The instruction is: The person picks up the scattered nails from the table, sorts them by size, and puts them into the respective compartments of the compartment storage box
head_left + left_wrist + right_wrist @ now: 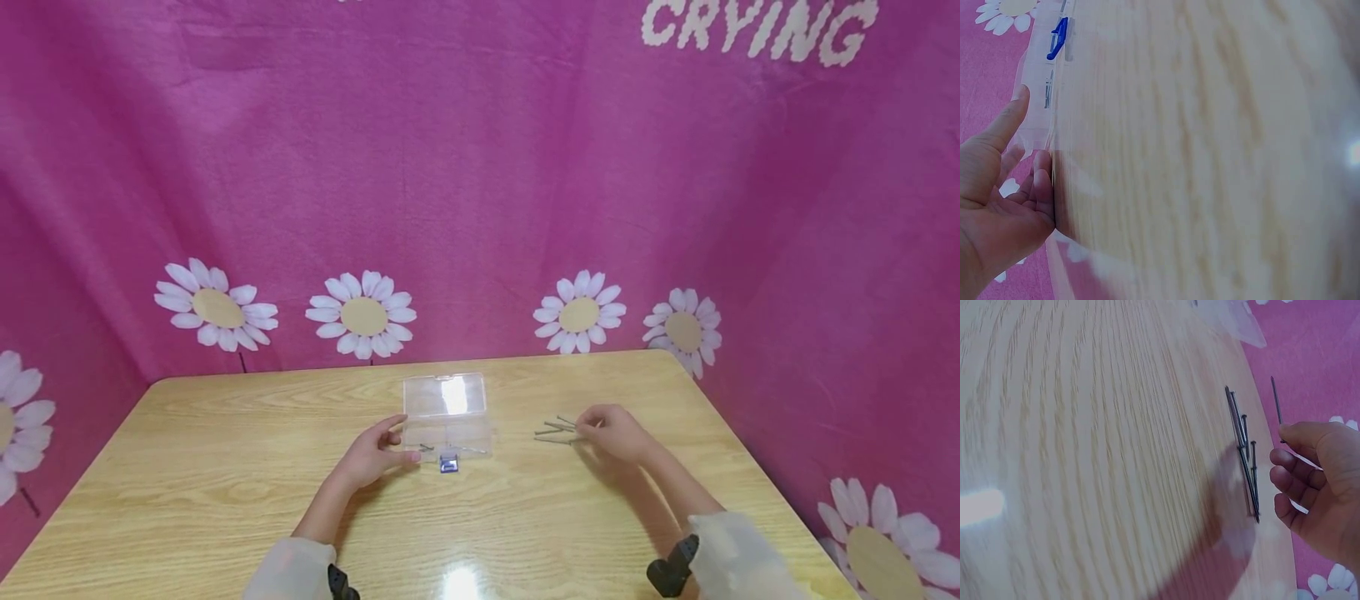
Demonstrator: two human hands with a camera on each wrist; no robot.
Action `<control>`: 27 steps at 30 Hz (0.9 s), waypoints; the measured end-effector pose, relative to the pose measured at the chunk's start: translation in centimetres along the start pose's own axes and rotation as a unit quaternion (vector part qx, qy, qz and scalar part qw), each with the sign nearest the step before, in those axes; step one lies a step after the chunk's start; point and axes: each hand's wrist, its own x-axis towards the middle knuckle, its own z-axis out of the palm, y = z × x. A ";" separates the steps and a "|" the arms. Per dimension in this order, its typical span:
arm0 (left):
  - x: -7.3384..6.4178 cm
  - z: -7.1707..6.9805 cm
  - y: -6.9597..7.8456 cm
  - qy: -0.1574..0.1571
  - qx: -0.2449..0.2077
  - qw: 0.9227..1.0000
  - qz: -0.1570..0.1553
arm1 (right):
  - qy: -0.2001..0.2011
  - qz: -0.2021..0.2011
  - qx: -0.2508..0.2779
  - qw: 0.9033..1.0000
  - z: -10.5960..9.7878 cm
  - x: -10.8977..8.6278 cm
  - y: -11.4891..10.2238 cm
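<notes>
A clear plastic box (471,433) stands on the table with its hinged lid (427,398) raised at the back. A blue latch (448,464) is at its front. Several small nails (1047,90) lie inside, toward the left end. My left hand (367,454) holds the box by that end, thumb at the front corner and index finger farther back. To the right of the box, my right hand (615,432) pinches a nail (1276,403) between thumb and index finger, point upward in the right wrist view. Right beside that hand, several loose nails (1249,465) lie in a loose bunch.
The wood-grain table (225,467) reaches back to a pink curtain (480,183) with daisies, which also hangs at both sides. Light glares off the tabletop near its front edge.
</notes>
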 end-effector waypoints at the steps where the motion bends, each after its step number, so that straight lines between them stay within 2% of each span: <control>1: 0.0 0.0 0.0 0.000 0.002 1.000 0.000 | -0.002 0.002 0.008 1.000 0.2 0.0 -0.1; 4: -0.1 0.0 0.2 0.000 0.003 1.000 0.000 | -0.009 0.005 0.034 0.999 0.8 0.1 -0.5; 12: 0.0 0.1 0.1 0.003 0.007 1.000 0.002 | -0.013 -0.006 0.060 0.998 2.2 0.7 -1.1; 19: 0.0 0.1 0.0 0.005 0.007 1.000 0.001 | -0.020 0.008 0.067 0.998 3.2 1.1 -1.8; 27: 0.0 0.1 0.0 0.005 0.005 1.000 -0.001 | -0.019 -0.020 0.058 0.998 4.0 1.5 -2.9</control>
